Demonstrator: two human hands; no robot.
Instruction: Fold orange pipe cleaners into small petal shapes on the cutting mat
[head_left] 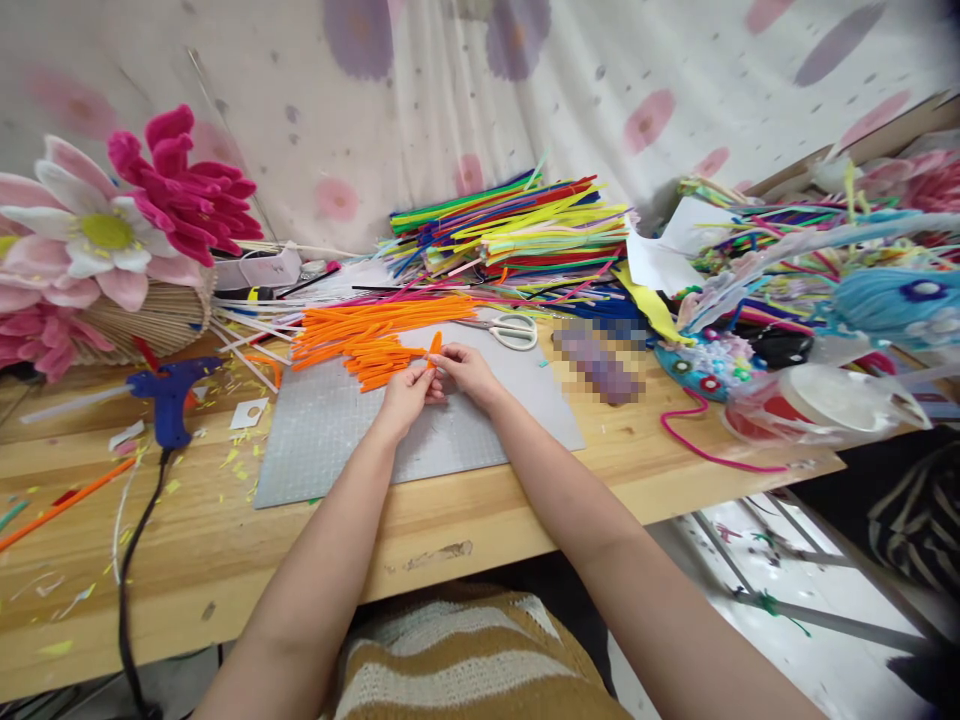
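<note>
Frame centre: left hand (407,398) and right hand (468,371) pinch a short fuzzy orange pipe-cleaner piece (435,346), near-upright between them.

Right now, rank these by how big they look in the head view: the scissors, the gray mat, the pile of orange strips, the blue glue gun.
Largest to smallest:
1. Gray mat, even partly covered
2. Pile of orange strips
3. Blue glue gun
4. Scissors
</note>
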